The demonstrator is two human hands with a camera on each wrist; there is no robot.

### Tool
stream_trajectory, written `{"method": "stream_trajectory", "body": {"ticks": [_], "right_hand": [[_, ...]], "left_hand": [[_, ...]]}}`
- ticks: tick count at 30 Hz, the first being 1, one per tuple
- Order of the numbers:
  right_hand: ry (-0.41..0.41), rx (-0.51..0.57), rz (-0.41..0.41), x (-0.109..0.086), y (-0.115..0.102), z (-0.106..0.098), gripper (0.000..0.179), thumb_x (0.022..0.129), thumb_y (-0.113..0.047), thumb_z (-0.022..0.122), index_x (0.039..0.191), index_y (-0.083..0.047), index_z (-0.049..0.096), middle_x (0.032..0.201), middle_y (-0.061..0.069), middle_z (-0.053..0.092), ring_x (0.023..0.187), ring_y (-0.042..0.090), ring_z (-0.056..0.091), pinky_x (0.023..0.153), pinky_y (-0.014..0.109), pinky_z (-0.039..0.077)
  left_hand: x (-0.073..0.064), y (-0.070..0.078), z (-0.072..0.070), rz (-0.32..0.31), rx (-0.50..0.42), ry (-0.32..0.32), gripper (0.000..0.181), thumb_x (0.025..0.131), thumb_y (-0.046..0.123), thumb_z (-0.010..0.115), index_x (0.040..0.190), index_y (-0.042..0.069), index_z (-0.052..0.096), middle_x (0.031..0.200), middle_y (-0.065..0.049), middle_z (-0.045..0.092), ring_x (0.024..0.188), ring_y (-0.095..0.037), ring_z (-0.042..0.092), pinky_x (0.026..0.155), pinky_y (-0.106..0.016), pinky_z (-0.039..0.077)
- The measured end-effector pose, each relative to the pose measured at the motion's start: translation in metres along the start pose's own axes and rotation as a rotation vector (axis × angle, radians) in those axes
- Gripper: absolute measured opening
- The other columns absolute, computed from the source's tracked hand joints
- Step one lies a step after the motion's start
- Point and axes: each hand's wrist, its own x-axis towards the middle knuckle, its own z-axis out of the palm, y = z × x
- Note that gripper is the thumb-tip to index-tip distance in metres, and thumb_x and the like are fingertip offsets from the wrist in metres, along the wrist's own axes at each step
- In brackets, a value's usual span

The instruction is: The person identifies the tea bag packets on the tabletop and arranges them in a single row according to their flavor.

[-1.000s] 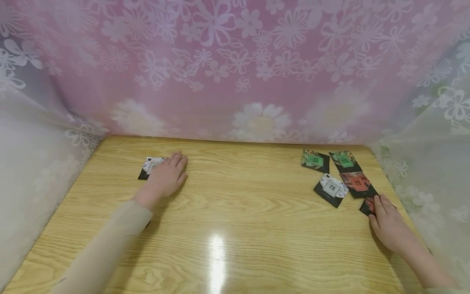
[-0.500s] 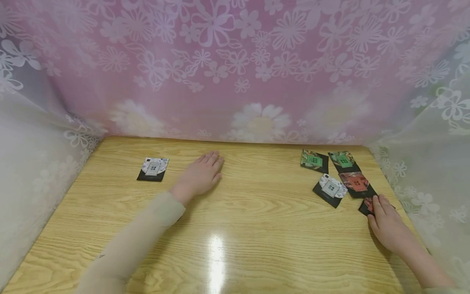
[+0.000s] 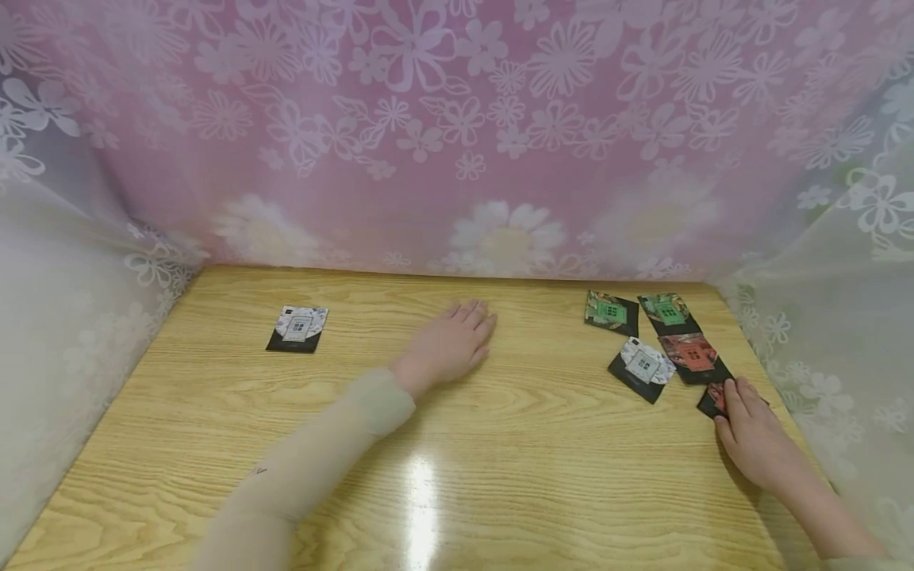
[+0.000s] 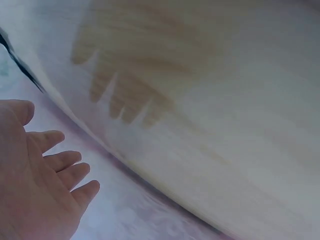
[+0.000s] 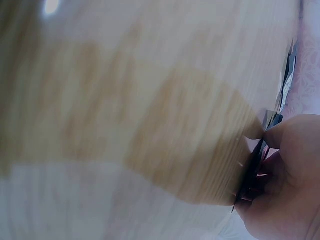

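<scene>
My left hand (image 3: 450, 341) reaches over the middle of the table with fingers spread and nothing in them. The left wrist view has it palm-side, fingers extended, above its own reflection. A flat white-and-black packet (image 3: 297, 329) lies to its left. At the right, my right hand (image 3: 757, 436) rests on a red-and-black packet (image 3: 712, 401), fingers covering most of it. In the right wrist view the thumb is at the dark packet's edge (image 5: 255, 170). Just beyond lies another red-and-black packet (image 3: 695, 358), with a white-and-black packet (image 3: 643, 369) to its left.
Two green-and-black packets (image 3: 612, 312) lie toward the back right. The glossy wood-grain table (image 3: 514, 476) ends at a pink floral curtain (image 3: 457, 159) behind. Pale floral sheets (image 3: 842, 317) hang along both sides.
My left hand has moved right, from over the left white-and-black packet to the middle of the table, leaving that packet uncovered. My right hand has stayed in place on the red-and-black packet.
</scene>
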Motion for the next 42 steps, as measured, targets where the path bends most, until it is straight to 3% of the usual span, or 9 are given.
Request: {"method": "stream_trajectory", "body": {"ticks": [7, 17, 27, 34, 42], "right_hand": [[-0.025, 0.000, 0.011, 0.001, 0.000, -0.003, 0.065, 0.116, -0.015, 0.033, 0.158, 0.025, 0.003, 0.161, 0.053, 0.000, 0.154, 0.066, -0.002, 0.128, 0.075, 0.001], [0.004, -0.009, 0.005, 0.000, -0.002, -0.002, 0.064, 0.115, -0.013, 0.035, 0.158, 0.026, 0.006, 0.160, 0.054, 0.005, 0.153, 0.067, 0.003, 0.128, 0.075, 0.004], [-0.003, -0.004, 0.013, 0.000, 0.000, 0.000, 0.065, 0.116, -0.014, 0.034, 0.158, 0.025, 0.005, 0.161, 0.053, 0.003, 0.154, 0.066, 0.001, 0.128, 0.075, 0.003], [0.004, -0.006, 0.006, 0.001, 0.003, 0.001, 0.065, 0.115, -0.012, 0.036, 0.157, 0.026, 0.006, 0.160, 0.054, 0.004, 0.153, 0.067, 0.003, 0.128, 0.075, 0.003], [0.004, -0.009, 0.015, 0.002, 0.003, 0.002, 0.065, 0.115, -0.012, 0.036, 0.158, 0.025, 0.005, 0.161, 0.053, 0.003, 0.154, 0.066, 0.002, 0.128, 0.074, 0.003]], "left_hand": [[0.022, 0.036, -0.009, 0.066, 0.002, -0.023, 0.064, 0.117, 0.044, 0.030, 0.172, 0.014, 0.018, 0.180, -0.011, 0.013, 0.168, -0.026, 0.013, 0.139, -0.044, 0.015], [0.052, 0.084, -0.014, 0.144, 0.054, -0.004, 0.064, 0.116, 0.046, 0.029, 0.172, 0.018, 0.018, 0.180, -0.008, 0.014, 0.168, -0.025, 0.015, 0.139, -0.042, 0.014], [0.074, 0.129, -0.025, 0.192, 0.082, -0.009, 0.062, 0.116, 0.048, 0.026, 0.173, 0.024, 0.018, 0.180, -0.002, 0.015, 0.168, -0.020, 0.013, 0.139, -0.039, 0.015], [0.090, 0.149, -0.025, 0.198, 0.121, -0.009, 0.062, 0.115, 0.052, 0.026, 0.172, 0.028, 0.018, 0.180, 0.002, 0.016, 0.168, -0.017, 0.015, 0.139, -0.037, 0.015], [0.106, 0.158, -0.030, 0.197, 0.154, -0.006, 0.061, 0.116, 0.051, 0.025, 0.172, 0.030, 0.018, 0.180, 0.004, 0.018, 0.167, -0.014, 0.018, 0.138, -0.036, 0.017]]}}
